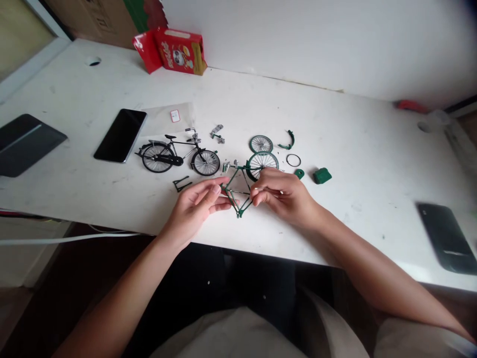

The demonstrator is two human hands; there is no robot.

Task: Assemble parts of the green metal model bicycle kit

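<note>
A green miniature bicycle frame [236, 191] is held above the table's front part. My left hand [197, 201] grips its left side between thumb and fingers. On the other side my right hand [285, 196] is closed in a pinch at the frame's edge, with a thin, pale, slender piece showing between its fingers; its kind is unclear. Just behind the frame lie a green-rimmed wheel [263, 165] and a second wheel [261, 143]. A finished black miniature bicycle [175, 154] lies to the left. Close to my left hand is a small black forked part [182, 184].
Around lie a green curved fender [289, 140], a black ring [293, 160], a green box-like piece [322, 175] and pedal-like parts [217, 133]. A phone [120, 135], a clear bag [167, 118], a red carton [182, 51] and a dark device [447, 237] are on the white table [354, 149].
</note>
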